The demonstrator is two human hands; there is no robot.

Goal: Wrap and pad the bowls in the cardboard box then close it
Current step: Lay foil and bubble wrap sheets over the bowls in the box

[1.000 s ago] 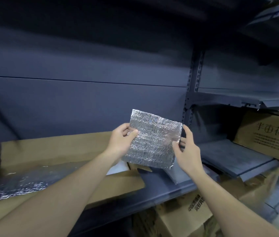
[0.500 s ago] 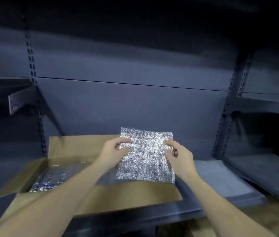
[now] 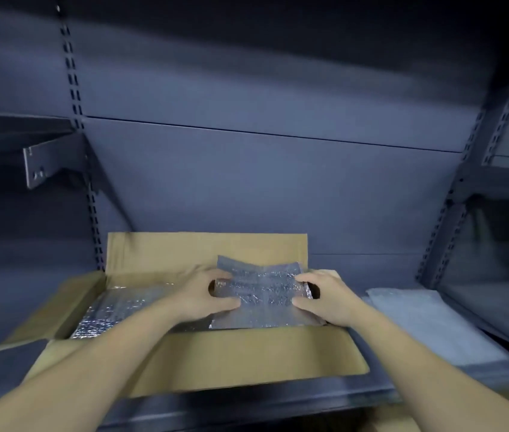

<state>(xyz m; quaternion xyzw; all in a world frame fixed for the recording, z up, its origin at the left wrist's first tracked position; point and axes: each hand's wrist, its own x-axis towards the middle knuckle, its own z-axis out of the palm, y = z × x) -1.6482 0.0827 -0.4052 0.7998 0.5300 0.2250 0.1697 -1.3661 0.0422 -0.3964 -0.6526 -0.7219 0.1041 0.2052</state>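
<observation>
An open cardboard box stands on a dark metal shelf, its flaps spread out. Silver foil padding lines the left part of its inside. A square silver foil sheet lies bent over the right part of the box's opening. My left hand grips the sheet's left edge and my right hand grips its right edge, both low in the opening. No bowl shows; whatever lies under the sheet is hidden.
A pale stack of padding sheets lies on the shelf right of the box. Slotted uprights and a shelf bracket stand at the left, more shelving at the right. The back panel is close behind the box.
The view swung left and down onto the box. Both hands brought the foil sheet from upright in the air down into the box's right side, where it now bends.
</observation>
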